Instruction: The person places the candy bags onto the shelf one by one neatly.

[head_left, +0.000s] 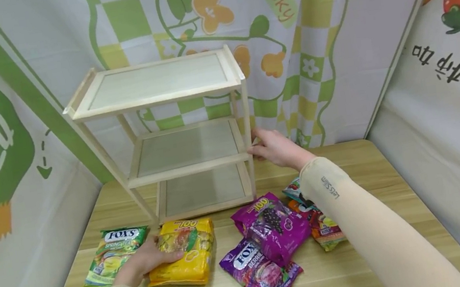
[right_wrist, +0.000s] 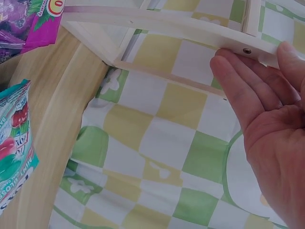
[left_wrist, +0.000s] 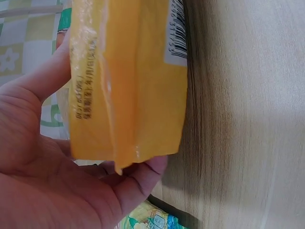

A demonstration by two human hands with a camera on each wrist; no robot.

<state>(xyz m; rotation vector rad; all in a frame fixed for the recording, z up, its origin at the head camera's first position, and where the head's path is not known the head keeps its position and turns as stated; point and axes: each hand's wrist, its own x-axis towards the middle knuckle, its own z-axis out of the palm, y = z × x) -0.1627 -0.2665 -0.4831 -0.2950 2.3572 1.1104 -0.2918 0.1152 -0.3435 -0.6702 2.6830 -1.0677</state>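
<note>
My left hand [head_left: 151, 257] grips a yellow candy bag [head_left: 184, 254] by its left side, thumb over the top. In the left wrist view the bag's yellow side [left_wrist: 128, 95] with a barcode faces the camera, and fingers curl beneath its lower end. My right hand [head_left: 275, 146] holds the right front post of a cream three-tier shelf [head_left: 189, 172], at about the middle tier's height. Its thumb and fingertips [right_wrist: 221, 62] touch the post [right_wrist: 190, 28] near a screw hole. All three tiers are bare.
A green Fox's bag [head_left: 113, 260] lies left of the yellow one. Right of it, a purple grape bag [head_left: 275, 226] overlaps a Fox's berries bag [head_left: 260, 275]. An orange bag [head_left: 325, 228] and a teal bag [right_wrist: 16, 143] lie partly behind the right forearm. Printed curtains surround the wooden table [head_left: 348, 160].
</note>
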